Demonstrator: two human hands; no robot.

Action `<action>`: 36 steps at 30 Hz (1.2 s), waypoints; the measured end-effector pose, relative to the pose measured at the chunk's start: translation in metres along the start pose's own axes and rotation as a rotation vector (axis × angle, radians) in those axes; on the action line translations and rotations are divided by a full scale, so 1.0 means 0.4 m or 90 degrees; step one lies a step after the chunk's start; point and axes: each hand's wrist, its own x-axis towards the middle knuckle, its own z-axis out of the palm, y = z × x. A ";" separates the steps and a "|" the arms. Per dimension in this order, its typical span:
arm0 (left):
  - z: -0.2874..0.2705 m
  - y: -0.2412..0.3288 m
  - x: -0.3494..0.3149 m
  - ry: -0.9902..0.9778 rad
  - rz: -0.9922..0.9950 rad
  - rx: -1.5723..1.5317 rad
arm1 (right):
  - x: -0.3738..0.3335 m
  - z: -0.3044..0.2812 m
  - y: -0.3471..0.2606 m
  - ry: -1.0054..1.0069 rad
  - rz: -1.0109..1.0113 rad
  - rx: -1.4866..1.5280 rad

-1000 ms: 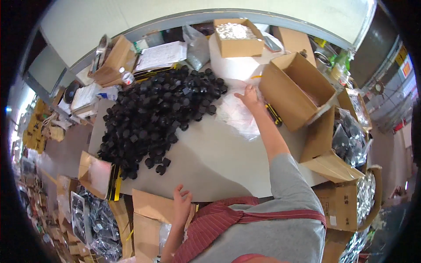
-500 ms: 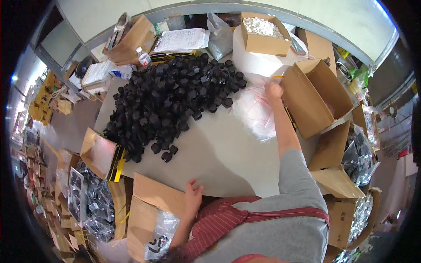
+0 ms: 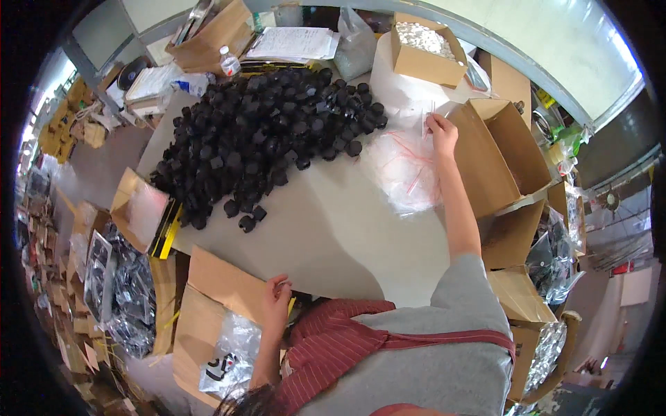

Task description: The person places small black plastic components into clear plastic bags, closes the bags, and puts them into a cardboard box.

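At the right of the table, my right hand (image 3: 442, 133) is closed, with its fingertips pinching a small clear plastic bag (image 3: 425, 126). Just below and left of it lies a loose pile of clear bags with red lines (image 3: 397, 166). My left hand (image 3: 278, 295) hovers by the table's near edge, fingers loosely bent and apart, with nothing visible in them. Under that forearm is an open cardboard box (image 3: 223, 277) with a clear printed bag (image 3: 232, 350) in it. A big heap of small black plastic parts (image 3: 270, 132) covers the table's far left.
An empty-looking carton (image 3: 479, 156) stands right of the bags. Behind them, a box of small white pieces (image 3: 427, 41) sits on a white roll or bundle (image 3: 388, 76). Papers (image 3: 291, 43) and a bottle (image 3: 229, 62) line the back. Cartons of bagged parts (image 3: 128, 298) flank both sides.
My right hand has turned and come up from the pile, and a clear bag now shows in its fingers. The left hand stays near the table edge. The whole view has shifted slightly.
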 end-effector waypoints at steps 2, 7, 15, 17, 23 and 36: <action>0.016 0.011 -0.015 0.004 0.002 -0.013 | -0.110 0.006 -0.131 -0.115 0.061 0.123; 0.070 0.077 0.014 -0.041 0.050 -0.029 | -0.357 0.020 -0.227 -0.512 0.210 0.344; 0.118 0.241 0.018 -0.166 -0.006 -0.302 | -0.606 0.098 -0.297 -0.682 0.237 0.344; 0.111 0.226 0.022 -0.177 -0.017 -0.307 | -0.620 0.117 -0.260 -0.713 0.196 0.333; 0.099 0.131 0.017 -0.026 -0.065 -0.213 | -0.512 0.112 -0.126 -0.465 0.238 0.291; 0.142 0.111 0.005 -0.015 -0.028 -0.253 | -0.690 0.081 -0.086 -0.712 0.485 0.405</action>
